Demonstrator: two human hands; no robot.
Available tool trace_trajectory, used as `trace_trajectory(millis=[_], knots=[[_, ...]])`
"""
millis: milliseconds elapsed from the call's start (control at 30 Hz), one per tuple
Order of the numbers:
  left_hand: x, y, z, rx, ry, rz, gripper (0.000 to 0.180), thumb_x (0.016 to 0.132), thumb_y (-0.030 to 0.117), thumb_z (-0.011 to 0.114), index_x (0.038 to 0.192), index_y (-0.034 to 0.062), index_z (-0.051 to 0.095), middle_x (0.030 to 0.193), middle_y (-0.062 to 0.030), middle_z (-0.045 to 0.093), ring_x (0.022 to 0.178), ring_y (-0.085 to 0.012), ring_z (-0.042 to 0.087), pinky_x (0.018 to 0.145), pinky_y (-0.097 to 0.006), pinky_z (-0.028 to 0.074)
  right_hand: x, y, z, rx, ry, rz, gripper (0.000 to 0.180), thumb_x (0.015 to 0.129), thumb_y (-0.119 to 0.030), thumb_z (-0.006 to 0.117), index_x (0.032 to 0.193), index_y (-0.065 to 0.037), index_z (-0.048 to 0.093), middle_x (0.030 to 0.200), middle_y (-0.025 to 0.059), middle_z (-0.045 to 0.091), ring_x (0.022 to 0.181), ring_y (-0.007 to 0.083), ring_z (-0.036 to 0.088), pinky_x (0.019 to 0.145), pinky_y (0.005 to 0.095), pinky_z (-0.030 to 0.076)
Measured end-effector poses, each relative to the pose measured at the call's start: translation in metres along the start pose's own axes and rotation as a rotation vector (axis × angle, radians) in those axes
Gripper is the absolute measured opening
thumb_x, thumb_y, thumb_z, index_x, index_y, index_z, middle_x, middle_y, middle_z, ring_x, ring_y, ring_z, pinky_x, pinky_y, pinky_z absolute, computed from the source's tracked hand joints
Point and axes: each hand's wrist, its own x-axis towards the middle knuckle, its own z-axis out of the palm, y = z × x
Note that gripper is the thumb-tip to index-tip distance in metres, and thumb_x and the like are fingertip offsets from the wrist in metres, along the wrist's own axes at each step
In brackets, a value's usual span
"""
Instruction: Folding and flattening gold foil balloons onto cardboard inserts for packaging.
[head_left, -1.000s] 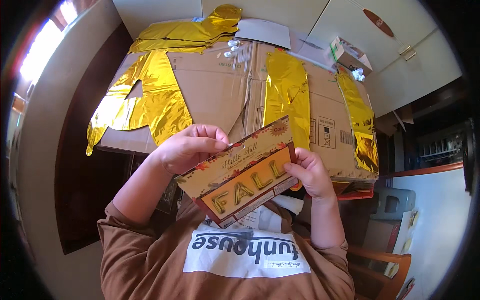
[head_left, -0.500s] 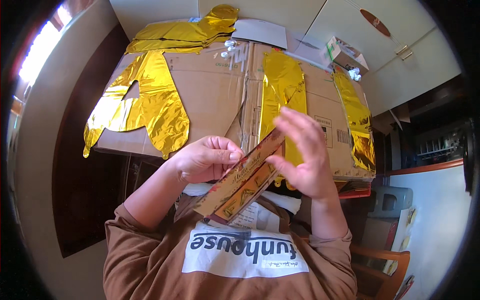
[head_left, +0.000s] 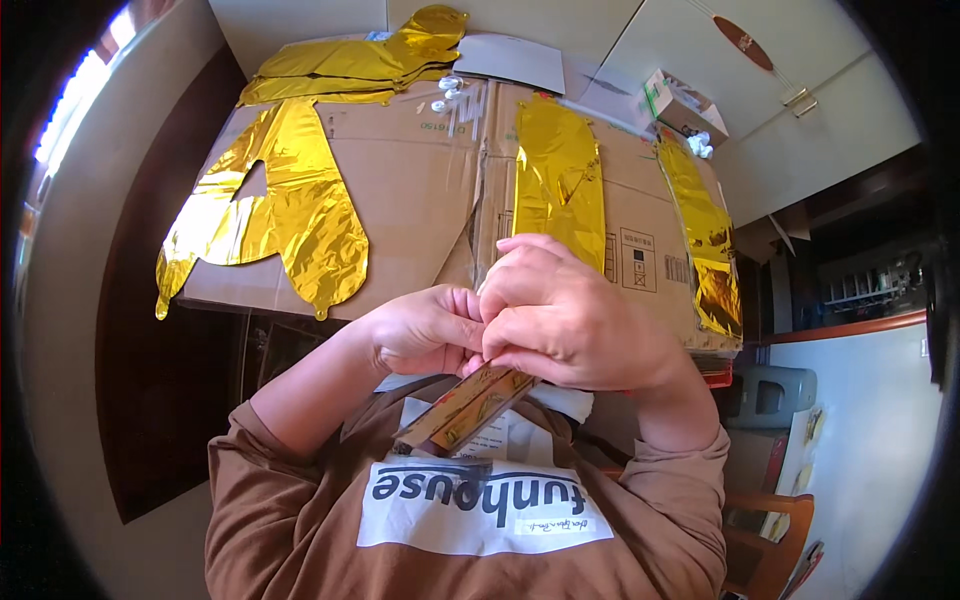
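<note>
Both my hands meet in front of my chest at a long printed card strip (head_left: 472, 408), tan with dark red edges, which slants down to the left. My left hand (head_left: 428, 330) pinches it near its upper end. From above, my right hand (head_left: 580, 320) closes its curled fingers over the same end. That upper end is hidden by the fingers. Just beyond my hands, a long flat gold foil balloon (head_left: 558, 170) lies on the cardboard (head_left: 400, 180). To the left lies a gold foil balloon (head_left: 300, 210) with a triangular hole.
More gold foil (head_left: 345, 70) is heaped at the far left, beside a white sheet (head_left: 510, 62). Clear straws (head_left: 468, 110) lie near the middle. A narrow gold balloon (head_left: 700, 235) and a small open box (head_left: 685, 105) are at the right. A wooden chair (head_left: 765, 540) stands lower right.
My right hand, spread at the card's upper side before, has come down and left and closed over it beside my left hand. The card now shows narrower and lower.
</note>
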Motion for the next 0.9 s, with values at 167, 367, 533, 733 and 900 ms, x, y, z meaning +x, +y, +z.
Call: trace_trajectory(millis=[167, 367, 533, 733, 900], knots=[[0.004, 0.000, 0.022, 0.185, 0.073, -0.009, 0.013, 0.096, 0.003, 0.066, 0.107, 0.0001, 0.071, 0.097, -0.0067, 0.072, 0.087, -0.0141, 0.069, 0.078, -0.027, 0.056, -0.001, -0.005, -0.003, 0.064, -0.022, 0.009, 0.014, 0.078, -0.010, 0.078, 0.085, -0.008, 0.066, 0.094, 0.0060, 0.061, 0.093, 0.0287, 0.060, 0.089, 0.0412, 0.047], [-0.037, -0.003, -0.012, 1.116, 0.307, -0.024, 0.028, 0.085, 0.010, 0.072, 0.112, 0.0046, 0.073, 0.094, -0.0100, 0.073, 0.084, -0.0123, 0.068, 0.076, -0.032, 0.055, -0.009, -0.005, -0.034, 0.126, -0.008, 0.271, 0.008, 0.085, -0.007, 0.072, 0.091, -0.005, 0.068, 0.083, 0.0094, 0.067, 0.075, 0.0279, 0.066, 0.069, 0.0350, 0.052], [-0.114, -0.019, -0.054, 1.924, 0.359, -0.565, 0.034, 0.073, 0.003, 0.065, 0.105, 0.0064, 0.076, 0.097, -0.0192, 0.073, 0.089, -0.0351, 0.072, 0.081, -0.043, 0.058, -0.029, 0.065, -0.094, 0.404, 0.081, 0.752, 0.007, 0.086, -0.003, 0.073, 0.092, 0.000, 0.071, 0.085, 0.0001, 0.071, 0.078, 0.0062, 0.062, 0.072, 0.0245, 0.051], [-0.101, -0.013, -0.030, 2.122, 0.406, -0.796, 0.018, 0.076, 0.005, 0.066, 0.091, 0.0027, 0.075, 0.091, -0.0189, 0.073, 0.091, -0.0392, 0.071, 0.083, -0.046, 0.058, -0.036, 0.220, -0.068, 0.092, -0.126, 0.881, 0.028, 0.080, -0.021, 0.082, 0.100, -0.002, 0.075, 0.092, 0.0054, 0.076, 0.082, 0.0139, 0.068, 0.079, 0.0303, 0.053], [-0.096, 0.000, -0.016, 2.004, 0.316, -0.741, 0.023, 0.080, 0.012, 0.071, 0.100, 0.0020, 0.075, 0.094, -0.0182, 0.073, 0.089, -0.0364, 0.071, 0.078, -0.046, 0.058, -0.046, 0.239, -0.031, -0.339, 0.040, 0.738, 0.030, 0.078, -0.024, 0.081, 0.102, -0.007, 0.076, 0.092, 0.0107, 0.073, 0.086, 0.0289, 0.070, 0.083, 0.0397, 0.055]])
